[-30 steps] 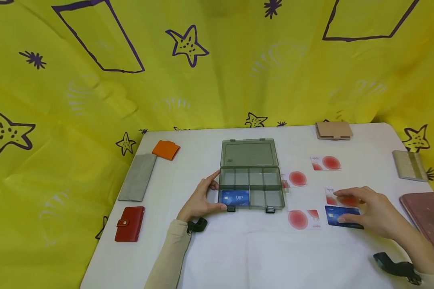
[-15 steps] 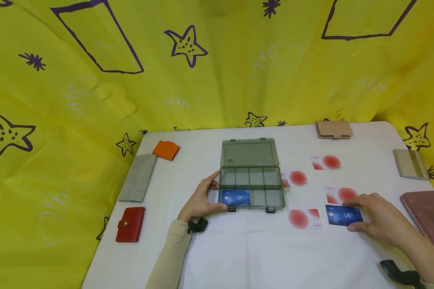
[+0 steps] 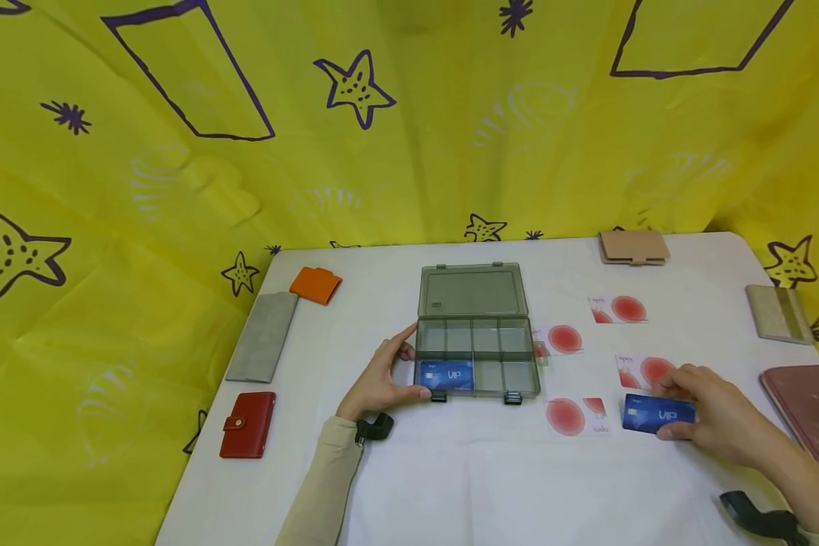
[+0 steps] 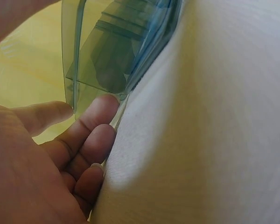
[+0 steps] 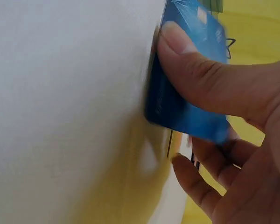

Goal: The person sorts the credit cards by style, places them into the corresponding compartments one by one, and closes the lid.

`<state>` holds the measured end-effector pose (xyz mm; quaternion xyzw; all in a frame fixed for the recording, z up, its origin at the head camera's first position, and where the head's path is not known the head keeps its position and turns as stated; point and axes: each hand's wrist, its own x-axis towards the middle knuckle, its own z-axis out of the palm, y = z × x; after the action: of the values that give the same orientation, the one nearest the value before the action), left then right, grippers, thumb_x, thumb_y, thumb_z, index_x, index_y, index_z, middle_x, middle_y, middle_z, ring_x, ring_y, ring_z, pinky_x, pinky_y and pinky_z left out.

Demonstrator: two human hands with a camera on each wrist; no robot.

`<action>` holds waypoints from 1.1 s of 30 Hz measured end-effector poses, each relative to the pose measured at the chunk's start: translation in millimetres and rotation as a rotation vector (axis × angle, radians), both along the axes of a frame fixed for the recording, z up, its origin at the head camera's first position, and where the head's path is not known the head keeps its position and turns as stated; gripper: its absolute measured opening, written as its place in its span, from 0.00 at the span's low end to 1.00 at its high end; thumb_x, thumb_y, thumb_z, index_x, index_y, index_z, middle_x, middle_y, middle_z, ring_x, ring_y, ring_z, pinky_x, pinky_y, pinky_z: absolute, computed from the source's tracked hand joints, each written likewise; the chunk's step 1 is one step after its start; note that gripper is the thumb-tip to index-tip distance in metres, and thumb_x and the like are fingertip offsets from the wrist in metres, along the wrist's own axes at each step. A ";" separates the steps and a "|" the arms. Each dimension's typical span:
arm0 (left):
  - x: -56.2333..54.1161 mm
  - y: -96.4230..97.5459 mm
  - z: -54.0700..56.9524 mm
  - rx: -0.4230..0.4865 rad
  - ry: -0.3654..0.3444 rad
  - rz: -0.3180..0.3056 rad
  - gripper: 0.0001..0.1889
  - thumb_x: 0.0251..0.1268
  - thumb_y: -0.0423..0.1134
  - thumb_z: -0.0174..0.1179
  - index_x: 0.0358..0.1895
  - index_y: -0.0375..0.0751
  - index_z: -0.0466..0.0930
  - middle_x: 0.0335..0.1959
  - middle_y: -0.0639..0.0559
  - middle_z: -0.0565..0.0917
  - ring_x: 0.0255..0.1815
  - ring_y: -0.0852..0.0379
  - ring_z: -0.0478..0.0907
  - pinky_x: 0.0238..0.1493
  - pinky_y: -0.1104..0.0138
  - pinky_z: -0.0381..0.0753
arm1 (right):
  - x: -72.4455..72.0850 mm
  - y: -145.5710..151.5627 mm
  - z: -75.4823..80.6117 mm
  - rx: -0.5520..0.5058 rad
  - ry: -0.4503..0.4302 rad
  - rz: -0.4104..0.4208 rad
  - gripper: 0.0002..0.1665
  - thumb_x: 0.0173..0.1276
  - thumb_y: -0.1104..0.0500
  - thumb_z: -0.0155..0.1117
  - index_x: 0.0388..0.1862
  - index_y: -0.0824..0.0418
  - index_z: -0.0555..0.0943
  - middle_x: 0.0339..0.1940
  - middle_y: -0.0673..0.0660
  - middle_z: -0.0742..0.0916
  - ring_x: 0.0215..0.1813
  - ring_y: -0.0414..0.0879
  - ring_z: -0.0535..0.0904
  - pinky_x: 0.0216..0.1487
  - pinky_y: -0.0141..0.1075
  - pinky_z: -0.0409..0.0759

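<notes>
In the head view, a translucent grey-green compartment box lies open, its lid folded back. A blue VIP card sits in its front left compartment. My left hand holds the box's left side, thumb at the front edge and index finger near the hinge end; the left wrist view shows fingertips at the box corner. My right hand pinches another blue VIP card by its right end. In the right wrist view, the thumb lies flat across this card, tilted off the white tabletop.
Red-and-white cards lie right of the box, one partly behind its edge. Around the table stand a tan wallet, beige wallet, maroon case, orange holder, grey pouch and red wallet.
My right hand has picked the blue card up from beside the red-and-white card and shifted it slightly. My left hand has stayed on the box.
</notes>
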<state>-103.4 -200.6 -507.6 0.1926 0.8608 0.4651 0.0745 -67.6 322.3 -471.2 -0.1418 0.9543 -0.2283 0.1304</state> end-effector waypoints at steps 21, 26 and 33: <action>-0.9 -0.1 -0.3 0.002 0.016 -0.008 0.61 0.50 0.39 0.85 0.86 0.44 0.55 0.51 0.43 0.78 0.55 0.48 0.71 0.64 0.58 0.70 | -31.6 -70.7 14.1 -0.669 0.130 0.034 0.32 0.66 0.76 0.72 0.68 0.68 0.76 0.57 0.33 0.79 0.38 0.35 0.89 0.34 0.30 0.87; -1.0 -0.6 -0.1 0.006 0.014 -0.007 0.60 0.50 0.39 0.85 0.86 0.43 0.55 0.51 0.43 0.78 0.55 0.48 0.70 0.64 0.57 0.69 | -43.8 -111.0 13.7 -0.775 0.009 0.088 0.36 0.63 0.73 0.77 0.70 0.69 0.77 0.61 0.43 0.83 0.46 0.35 0.90 0.43 0.29 0.87; -1.4 -1.7 -0.5 0.005 0.007 -0.002 0.60 0.51 0.41 0.84 0.86 0.45 0.55 0.52 0.43 0.77 0.55 0.49 0.69 0.64 0.57 0.69 | -56.4 -162.6 11.1 -0.796 -0.096 0.171 0.44 0.56 0.68 0.84 0.72 0.67 0.76 0.53 0.70 0.88 0.46 0.42 0.90 0.49 0.29 0.86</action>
<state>-104.8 -202.3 -508.1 0.1955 0.8598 0.4663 0.0714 -124.1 159.7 -460.1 -0.2490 0.7692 -0.5743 0.1284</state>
